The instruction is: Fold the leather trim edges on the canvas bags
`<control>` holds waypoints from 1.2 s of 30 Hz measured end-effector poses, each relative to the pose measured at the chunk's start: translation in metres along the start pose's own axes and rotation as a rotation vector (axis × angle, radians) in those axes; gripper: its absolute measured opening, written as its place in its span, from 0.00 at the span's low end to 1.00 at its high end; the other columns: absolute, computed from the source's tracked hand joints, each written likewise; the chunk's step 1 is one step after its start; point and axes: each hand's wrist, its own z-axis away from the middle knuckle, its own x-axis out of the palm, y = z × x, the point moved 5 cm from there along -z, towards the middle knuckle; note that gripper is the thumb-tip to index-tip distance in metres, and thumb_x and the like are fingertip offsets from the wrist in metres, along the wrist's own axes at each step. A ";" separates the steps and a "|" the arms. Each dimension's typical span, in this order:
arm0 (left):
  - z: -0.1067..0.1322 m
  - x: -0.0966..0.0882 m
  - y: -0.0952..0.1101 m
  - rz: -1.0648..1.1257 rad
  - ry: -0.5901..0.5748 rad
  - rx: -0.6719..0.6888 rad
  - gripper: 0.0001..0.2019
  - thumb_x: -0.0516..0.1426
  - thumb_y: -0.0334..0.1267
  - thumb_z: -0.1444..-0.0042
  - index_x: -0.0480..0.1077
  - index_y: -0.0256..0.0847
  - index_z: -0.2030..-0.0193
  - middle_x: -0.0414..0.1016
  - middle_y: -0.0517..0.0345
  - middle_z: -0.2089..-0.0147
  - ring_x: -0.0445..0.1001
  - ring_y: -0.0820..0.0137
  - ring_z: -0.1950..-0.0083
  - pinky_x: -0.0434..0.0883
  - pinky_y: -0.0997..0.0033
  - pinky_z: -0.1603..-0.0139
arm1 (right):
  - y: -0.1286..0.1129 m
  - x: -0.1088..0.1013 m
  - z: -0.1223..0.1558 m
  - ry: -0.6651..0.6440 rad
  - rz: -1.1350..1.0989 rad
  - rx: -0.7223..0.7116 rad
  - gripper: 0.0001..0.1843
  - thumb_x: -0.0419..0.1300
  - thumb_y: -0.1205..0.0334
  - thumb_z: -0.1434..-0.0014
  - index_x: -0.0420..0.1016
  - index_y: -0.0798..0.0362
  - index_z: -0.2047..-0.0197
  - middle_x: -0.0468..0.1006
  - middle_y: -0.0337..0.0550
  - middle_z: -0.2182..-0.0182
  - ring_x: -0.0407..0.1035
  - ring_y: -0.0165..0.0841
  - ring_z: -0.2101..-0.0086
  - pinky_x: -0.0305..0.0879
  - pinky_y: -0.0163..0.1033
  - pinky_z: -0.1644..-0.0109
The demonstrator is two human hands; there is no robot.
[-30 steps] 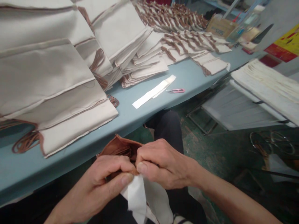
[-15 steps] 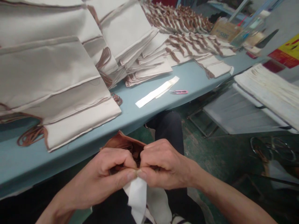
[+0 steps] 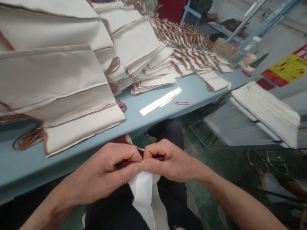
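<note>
My left hand (image 3: 103, 171) and my right hand (image 3: 165, 159) meet in front of me, above my lap. Each pinches between thumb and fingers the fold of a white cloth piece (image 3: 142, 191), which hangs down over my dark trousers (image 3: 168, 134). A brown fabric part (image 3: 123, 139) shows just above my fingers, and my hands hide most of it. Beyond them, stacks of cream canvas bags (image 3: 59, 76) with brown cords lie on the blue table (image 3: 192, 91).
A white fabric strip (image 3: 160, 101) and pink-handled thread snips (image 3: 181, 102) lie on the table. A stack of white cloth (image 3: 266, 111) sits to the right, above a green floor with dark wire loops (image 3: 266, 163). A cardboard box (image 3: 223, 49) stands far back.
My hands have drawn closer over the brown fabric, which now shows far less above my fingers. The view has tilted slightly, shifting the table and stacks.
</note>
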 end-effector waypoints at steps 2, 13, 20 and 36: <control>0.001 0.002 -0.003 0.144 -0.050 -0.012 0.16 0.56 0.37 0.31 0.64 0.42 0.72 0.60 0.69 0.74 0.56 0.76 0.73 0.57 0.76 0.73 | -0.003 0.004 0.000 0.011 0.032 -0.101 0.22 0.64 0.55 0.30 0.64 0.51 0.74 0.56 0.27 0.80 0.48 0.22 0.79 0.48 0.31 0.76; -0.009 0.020 -0.038 0.490 -0.057 -0.096 0.25 0.69 0.50 0.43 0.58 0.43 0.77 0.55 0.70 0.78 0.50 0.76 0.75 0.50 0.74 0.76 | -0.001 0.019 0.015 0.226 0.031 -0.364 0.24 0.60 0.48 0.26 0.65 0.51 0.72 0.60 0.30 0.78 0.53 0.23 0.79 0.51 0.32 0.74; -0.011 0.008 -0.025 0.341 0.028 0.041 0.38 0.44 0.76 0.33 0.60 0.42 0.76 0.55 0.66 0.76 0.51 0.73 0.74 0.51 0.69 0.75 | -0.006 -0.007 0.011 0.093 0.085 -0.137 0.21 0.65 0.51 0.29 0.73 0.55 0.71 0.67 0.33 0.76 0.58 0.24 0.76 0.53 0.31 0.73; 0.020 0.029 0.000 -0.171 0.584 0.026 0.14 0.58 0.37 0.35 0.67 0.44 0.74 0.70 0.67 0.76 0.70 0.73 0.76 0.65 0.76 0.73 | -0.028 -0.021 0.014 0.425 0.353 -0.120 0.15 0.61 0.57 0.31 0.71 0.53 0.69 0.67 0.32 0.77 0.57 0.25 0.76 0.54 0.33 0.71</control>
